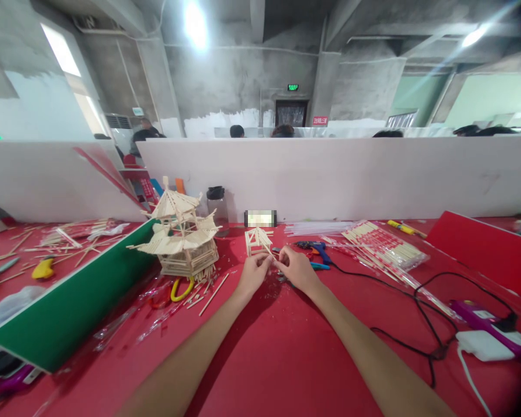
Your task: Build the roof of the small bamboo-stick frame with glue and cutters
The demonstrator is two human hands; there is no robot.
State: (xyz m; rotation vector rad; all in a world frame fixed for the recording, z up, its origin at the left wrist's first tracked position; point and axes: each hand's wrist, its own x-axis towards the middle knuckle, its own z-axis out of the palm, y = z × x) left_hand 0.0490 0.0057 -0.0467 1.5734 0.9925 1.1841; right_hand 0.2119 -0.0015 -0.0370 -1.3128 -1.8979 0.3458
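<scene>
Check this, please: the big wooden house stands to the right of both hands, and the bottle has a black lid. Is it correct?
Not quite: in the head view, the big wooden house stands to the left of the left hand and the right hand. The bottle does have a black lid.

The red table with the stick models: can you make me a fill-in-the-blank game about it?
1. In the picture, the tall stick pavilion stands to the ____ of the small stick frame.
2. The left hand and right hand are close ____, not far apart.
3. The long board beside the pavilion has a side coloured ____.
4. The bottle near the pavilion has a lid coloured ____.

Missing words: left; together; green; black.
</scene>
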